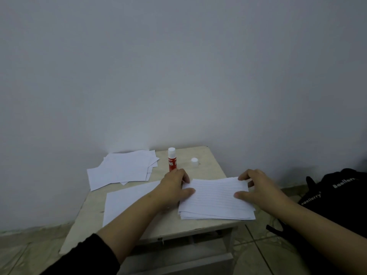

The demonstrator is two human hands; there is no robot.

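Sleeve: your left sleeve [85,255] is closest; that forearm crosses a single sheet [127,203] on the way to the stack.
Stack: lined paper stack [216,201] lies flat at the worktop's [208,155] near right corner, between both grips and touching each.
Left grip: left grip [172,187] grasps the stack's far left corner, thumb on top, fingers curled behind the edge.
Right grip: right grip [256,187] grasps the far right corner the same way, thumb flat on the top page.
Axis: the stack's long side runs from one grip to the other, so any lift or fold likely starts from the far edge and comes toward you.
Nearer grip: neither; both are already on it.
Glue stick: glue stick [172,159] stands upright and uncapped just beyond your left grip; this is the thing to knock.
Cap: cap [194,162] sits beyond the stack, apart from both grips.
Loose sheets: loose sheets [123,169] lie fanned, far left of your left grip.
Bag: black bag [337,195] rests on the floor, right of your right grip, off the worktop.
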